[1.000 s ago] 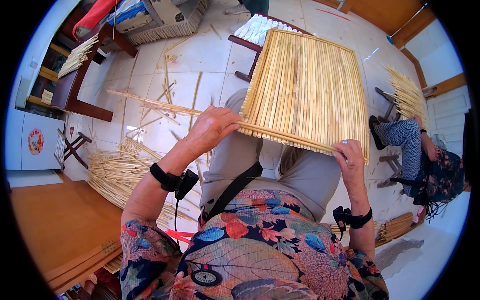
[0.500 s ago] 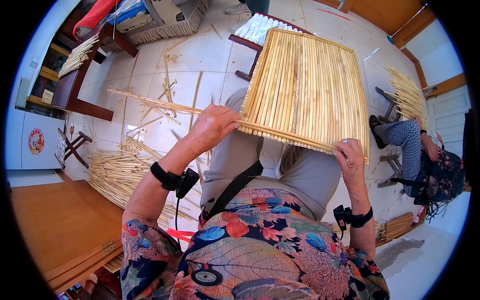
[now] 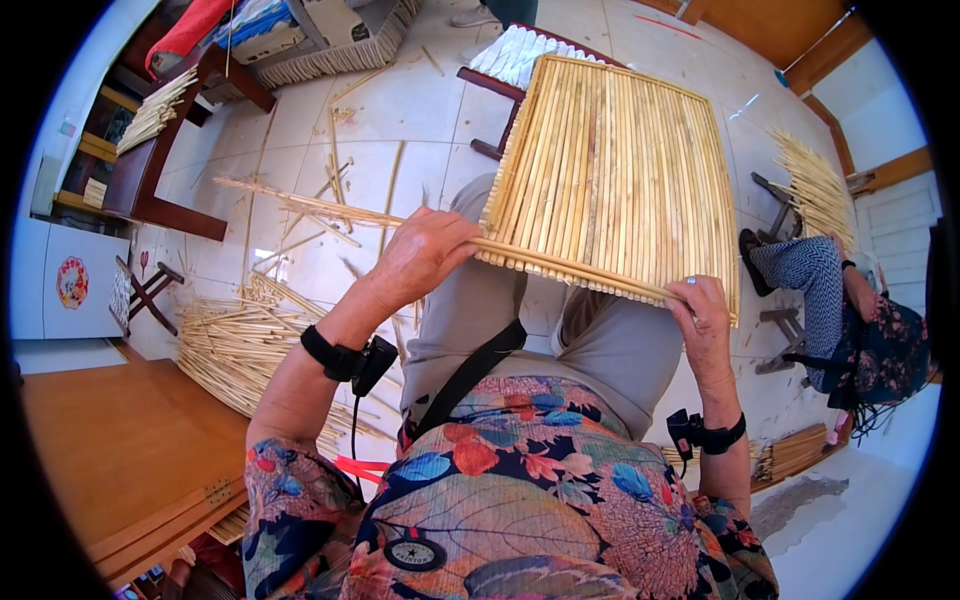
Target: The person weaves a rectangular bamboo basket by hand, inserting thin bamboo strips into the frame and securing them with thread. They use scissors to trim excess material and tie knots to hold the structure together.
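Observation:
A panel of pale straw stalks (image 3: pixel 610 180), laid side by side with a raised border, rests across my knees and leans on a small stool (image 3: pixel 520 55) ahead. Along its near edge lies a thin stalk (image 3: pixel 575 268). My left hand (image 3: pixel 425 250) is closed round that stalk at the panel's near left corner; stalks with feathery ends (image 3: pixel 310 205) stick out to the left past this hand. At the near right corner, my right hand (image 3: pixel 700 305) pinches the stalk's other end against the panel edge. The fingertips of both hands are partly hidden.
Loose stalks (image 3: pixel 240 345) are heaped on the tiled floor to my left, beside a wooden cabinet (image 3: pixel 140 440). A dark wooden bench (image 3: pixel 165 170) carries more stalks. At the right a seated person (image 3: pixel 850 320) is near another bundle of stalks (image 3: pixel 810 190). A folding stool (image 3: pixel 150 290) stands left.

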A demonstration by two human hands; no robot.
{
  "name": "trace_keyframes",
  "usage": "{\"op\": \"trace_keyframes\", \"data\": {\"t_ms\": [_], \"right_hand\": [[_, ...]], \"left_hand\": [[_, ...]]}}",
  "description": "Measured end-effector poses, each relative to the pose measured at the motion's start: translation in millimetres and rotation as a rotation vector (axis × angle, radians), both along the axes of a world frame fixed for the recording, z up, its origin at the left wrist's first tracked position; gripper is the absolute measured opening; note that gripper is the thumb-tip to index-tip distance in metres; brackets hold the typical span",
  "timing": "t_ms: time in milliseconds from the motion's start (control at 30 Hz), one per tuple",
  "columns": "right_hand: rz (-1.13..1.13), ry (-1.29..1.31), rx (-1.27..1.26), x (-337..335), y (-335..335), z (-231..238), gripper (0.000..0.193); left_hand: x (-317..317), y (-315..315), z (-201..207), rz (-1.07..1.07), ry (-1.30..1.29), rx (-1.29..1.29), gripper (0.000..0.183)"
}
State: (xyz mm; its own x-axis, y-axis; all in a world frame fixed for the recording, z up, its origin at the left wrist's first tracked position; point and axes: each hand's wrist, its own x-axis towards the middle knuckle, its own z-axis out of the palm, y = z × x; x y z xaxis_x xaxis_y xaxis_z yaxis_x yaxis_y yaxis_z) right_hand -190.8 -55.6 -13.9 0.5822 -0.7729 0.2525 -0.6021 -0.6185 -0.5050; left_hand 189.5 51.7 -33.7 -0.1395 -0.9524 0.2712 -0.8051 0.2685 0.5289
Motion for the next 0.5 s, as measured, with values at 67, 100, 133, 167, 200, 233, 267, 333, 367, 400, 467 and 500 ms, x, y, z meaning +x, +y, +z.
{"op": "trace_keyframes", "data": {"t_ms": [67,100,133,167,200,233,267,333,367,400,467,500], "right_hand": [[-0.001,-0.005,0.007,0.7,0.6,0.6,0.024],[-0.001,-0.007,0.006,1.0,0.9,1.0,0.024],[-0.002,-0.008,0.006,1.4,1.1,1.5,0.024],[-0.002,-0.010,0.006,1.5,1.3,1.9,0.024],[-0.001,-0.008,0.004,1.5,1.3,2.2,0.023],[0.000,-0.005,0.002,1.5,1.3,2.4,0.023],[0.001,-0.002,0.000,1.4,1.3,2.6,0.023],[0.008,-0.005,-0.013,1.5,1.4,2.9,0.023],[0.012,-0.007,-0.020,1.6,1.2,3.2,0.023],[0.014,-0.002,-0.025,1.5,1.4,3.6,0.024],[0.019,0.008,-0.036,2.4,1.6,4.5,0.024],[0.021,0.004,-0.041,2.1,1.6,4.4,0.024]], "left_hand": [[0.2,0.9,-1.3,0.010,-0.002,0.002,0.017],[0.0,1.1,-2.3,0.012,-0.005,-0.004,0.017],[0.1,0.8,-2.8,0.014,-0.007,-0.010,0.017],[0.5,0.2,-2.7,0.008,-0.004,-0.004,0.016],[1.0,0.0,-2.2,0.004,-0.001,0.004,0.016],[1.3,-0.2,-1.8,0.000,0.002,0.011,0.016],[1.1,-0.6,-1.8,-0.001,-0.003,0.007,0.016],[0.6,-0.8,-2.4,-0.003,-0.012,0.001,0.015],[0.4,-0.7,-2.3,-0.002,-0.013,-0.004,0.016],[0.0,-0.3,-2.3,-0.001,-0.014,-0.008,0.016],[-0.8,1.0,-2.4,0.005,-0.028,-0.024,0.018],[-1.4,1.1,-2.9,0.007,-0.038,-0.037,0.018]]}}
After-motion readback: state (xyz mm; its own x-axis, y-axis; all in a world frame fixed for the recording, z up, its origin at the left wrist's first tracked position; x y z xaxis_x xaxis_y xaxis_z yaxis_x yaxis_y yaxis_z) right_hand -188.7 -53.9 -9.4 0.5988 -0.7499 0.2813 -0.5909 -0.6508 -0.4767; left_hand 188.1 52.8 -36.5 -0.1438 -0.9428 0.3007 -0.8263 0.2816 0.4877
